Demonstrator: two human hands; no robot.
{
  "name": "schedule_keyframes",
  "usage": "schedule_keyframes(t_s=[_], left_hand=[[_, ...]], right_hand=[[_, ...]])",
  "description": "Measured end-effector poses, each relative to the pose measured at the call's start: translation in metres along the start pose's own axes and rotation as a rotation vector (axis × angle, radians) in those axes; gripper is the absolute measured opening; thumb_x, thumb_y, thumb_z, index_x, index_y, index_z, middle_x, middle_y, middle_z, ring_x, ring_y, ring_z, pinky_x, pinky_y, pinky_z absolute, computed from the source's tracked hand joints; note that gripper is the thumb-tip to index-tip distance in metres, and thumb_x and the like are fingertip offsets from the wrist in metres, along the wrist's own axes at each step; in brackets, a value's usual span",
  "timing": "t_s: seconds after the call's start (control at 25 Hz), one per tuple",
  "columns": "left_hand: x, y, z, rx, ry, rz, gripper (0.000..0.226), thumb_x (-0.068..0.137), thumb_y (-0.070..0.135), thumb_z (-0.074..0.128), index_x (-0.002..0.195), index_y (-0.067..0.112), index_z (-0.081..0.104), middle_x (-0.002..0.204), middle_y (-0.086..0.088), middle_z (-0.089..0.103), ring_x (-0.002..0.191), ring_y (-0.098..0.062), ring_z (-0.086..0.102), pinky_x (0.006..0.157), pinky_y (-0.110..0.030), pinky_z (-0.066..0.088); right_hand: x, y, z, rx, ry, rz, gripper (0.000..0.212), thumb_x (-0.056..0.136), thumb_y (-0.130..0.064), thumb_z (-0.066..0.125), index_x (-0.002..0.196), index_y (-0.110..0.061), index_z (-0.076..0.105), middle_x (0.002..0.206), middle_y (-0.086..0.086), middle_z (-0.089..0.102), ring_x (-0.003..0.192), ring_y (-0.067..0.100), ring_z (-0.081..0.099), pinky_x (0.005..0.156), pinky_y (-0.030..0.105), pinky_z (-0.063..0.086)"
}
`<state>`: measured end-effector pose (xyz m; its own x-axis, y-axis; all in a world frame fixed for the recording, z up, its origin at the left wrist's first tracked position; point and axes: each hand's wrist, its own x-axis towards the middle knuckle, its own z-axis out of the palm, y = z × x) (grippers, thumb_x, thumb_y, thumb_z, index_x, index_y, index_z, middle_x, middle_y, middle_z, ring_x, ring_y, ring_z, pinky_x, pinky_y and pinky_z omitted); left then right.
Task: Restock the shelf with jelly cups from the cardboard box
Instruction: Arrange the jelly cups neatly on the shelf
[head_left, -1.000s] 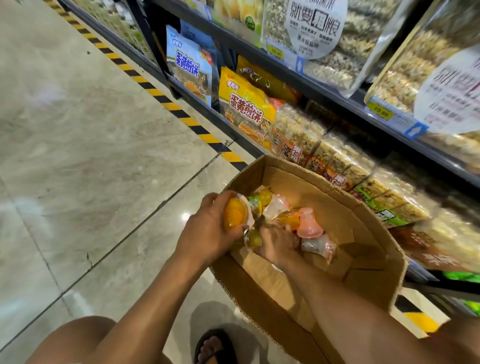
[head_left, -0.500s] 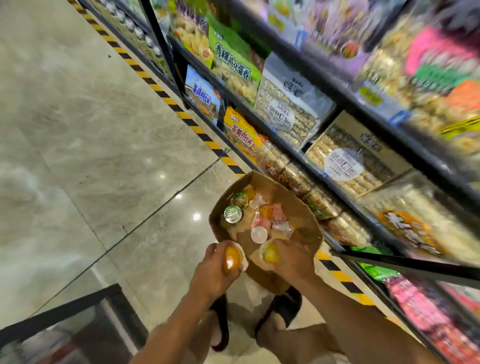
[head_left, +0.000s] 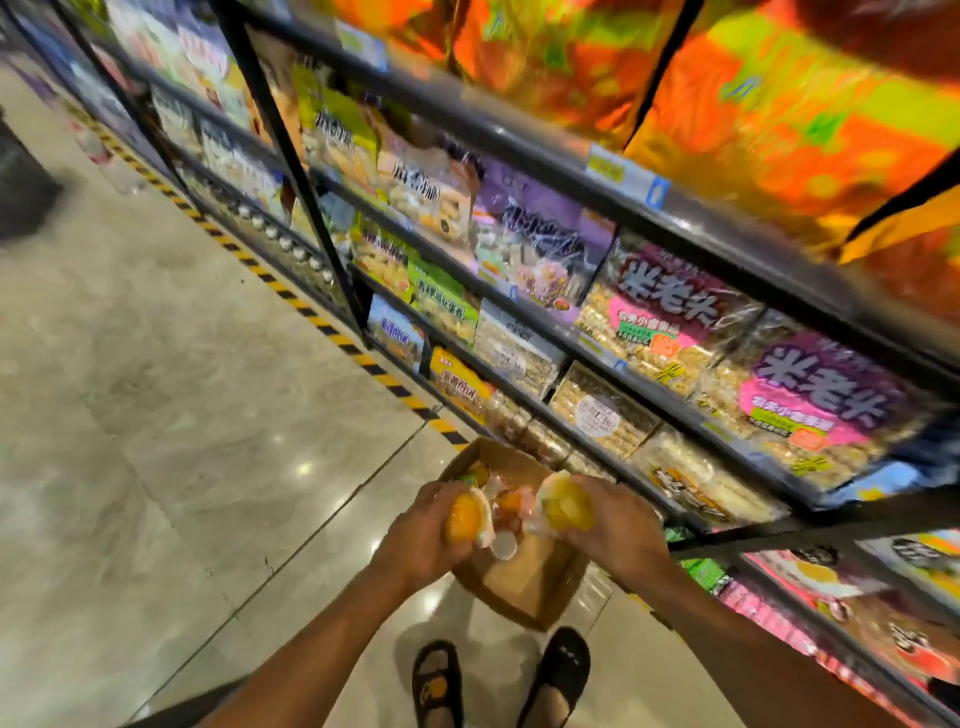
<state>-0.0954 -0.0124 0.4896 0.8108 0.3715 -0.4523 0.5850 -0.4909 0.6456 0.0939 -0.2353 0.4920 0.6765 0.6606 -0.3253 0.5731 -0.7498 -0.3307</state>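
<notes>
The stocked shelf (head_left: 727, 228) fills the right and far side, and tiled floor (head_left: 156, 389) lies to the left. The cardboard box (head_left: 524, 582) sits on the floor by the shelf's foot, with loose jelly cups (head_left: 505, 505) inside. The left hand (head_left: 421, 540) has its grip curled round an orange jelly cup (head_left: 464, 518). The right hand (head_left: 618, 530) has its grip closed round a yellow jelly cup (head_left: 567, 506). Half a second ago both hands were at the box's near rim. Now they are over its middle, wider apart, and more shelf tiers show.
</notes>
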Motion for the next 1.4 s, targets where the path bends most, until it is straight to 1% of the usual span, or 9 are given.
schedule_keyframes(t_s=[0.12,0.36,0.56,0.64,0.8,1.0,1.12,1.24,1.4], left_hand=[[0.003,0.031,-0.042,0.033,0.035,0.146,0.083,0.069,0.058,0.072,0.143,0.049,0.036,0.143,0.012,0.042,0.125,-0.016,0.054,0.103,-0.04,0.05],[0.008,0.119,-0.11,0.102,0.088,0.443,0.076,0.082,0.048,0.077,0.146,0.045,0.037,0.15,0.011,0.036,0.124,-0.02,0.052,0.099,-0.039,0.051],[0.0,0.206,-0.138,0.084,0.127,0.688,0.07,0.085,0.046,0.078,0.143,0.046,0.04,0.142,0.016,0.039,0.12,-0.013,0.051,0.094,-0.03,0.05],[-0.008,0.241,-0.139,0.064,0.114,0.788,0.066,0.086,0.048,0.078,0.139,0.052,0.039,0.139,0.021,0.04,0.121,-0.011,0.05,0.094,-0.031,0.05],[-0.033,0.314,-0.124,0.012,0.115,0.967,0.065,0.085,0.05,0.078,0.138,0.055,0.04,0.142,0.025,0.041,0.124,-0.006,0.049,0.097,-0.032,0.051],[-0.071,0.402,-0.077,-0.035,0.135,1.151,0.066,0.084,0.044,0.081,0.138,0.053,0.044,0.144,0.03,0.04,0.13,0.001,0.046,0.101,-0.027,0.046],[-0.096,0.455,-0.039,-0.074,0.118,1.22,0.067,0.084,0.04,0.081,0.139,0.052,0.045,0.144,0.031,0.039,0.13,0.006,0.044,0.1,-0.024,0.046],[-0.115,0.499,-0.002,-0.12,0.115,1.256,0.067,0.084,0.033,0.082,0.138,0.052,0.047,0.141,0.031,0.041,0.128,0.007,0.045,0.099,-0.025,0.049],[-0.133,0.55,0.046,-0.174,0.135,1.29,0.067,0.085,0.029,0.082,0.139,0.047,0.049,0.143,0.023,0.045,0.128,0.0,0.048,0.098,-0.026,0.049]], right_hand=[[-0.02,-0.019,-0.053,0.125,0.187,0.005,0.074,0.072,-0.079,0.063,0.137,-0.045,0.051,0.133,-0.013,0.063,0.122,0.017,0.06,0.099,0.034,0.051],[-0.064,-0.04,-0.15,0.031,0.436,0.059,0.076,0.075,-0.076,0.064,0.141,-0.045,0.044,0.137,-0.016,0.059,0.126,0.016,0.055,0.102,0.038,0.046],[-0.115,-0.042,-0.219,0.035,0.681,0.113,0.076,0.068,-0.082,0.059,0.135,-0.048,0.047,0.111,-0.02,0.058,0.112,0.014,0.057,0.092,0.039,0.045],[-0.14,-0.036,-0.242,0.047,0.763,0.11,0.075,0.068,-0.076,0.068,0.134,-0.046,0.05,0.101,-0.025,0.051,0.107,0.013,0.057,0.092,0.038,0.046],[-0.195,-0.012,-0.277,0.014,0.941,0.087,0.075,0.07,-0.064,0.08,0.136,-0.041,0.052,0.107,-0.026,0.052,0.106,0.014,0.058,0.086,0.036,0.048],[-0.267,0.038,-0.307,0.07,1.085,0.078,0.069,0.075,-0.062,0.076,0.136,-0.043,0.05,0.102,-0.028,0.048,0.103,0.009,0.056,0.086,0.035,0.048],[-0.31,0.084,-0.325,0.107,1.134,0.095,0.067,0.077,-0.066,0.07,0.137,-0.045,0.046,0.113,-0.014,0.056,0.106,0.01,0.056,0.086,0.032,0.048],[-0.345,0.123,-0.341,0.124,1.16,0.11,0.067,0.08,-0.062,0.073,0.138,-0.043,0.046,0.123,-0.018,0.054,0.114,0.006,0.053,0.088,0.026,0.044],[-0.387,0.176,-0.357,0.203,1.196,0.068,0.071,0.083,-0.058,0.073,0.143,-0.049,0.036,0.137,-0.021,0.053,0.121,0.006,0.053,0.094,0.03,0.049]])
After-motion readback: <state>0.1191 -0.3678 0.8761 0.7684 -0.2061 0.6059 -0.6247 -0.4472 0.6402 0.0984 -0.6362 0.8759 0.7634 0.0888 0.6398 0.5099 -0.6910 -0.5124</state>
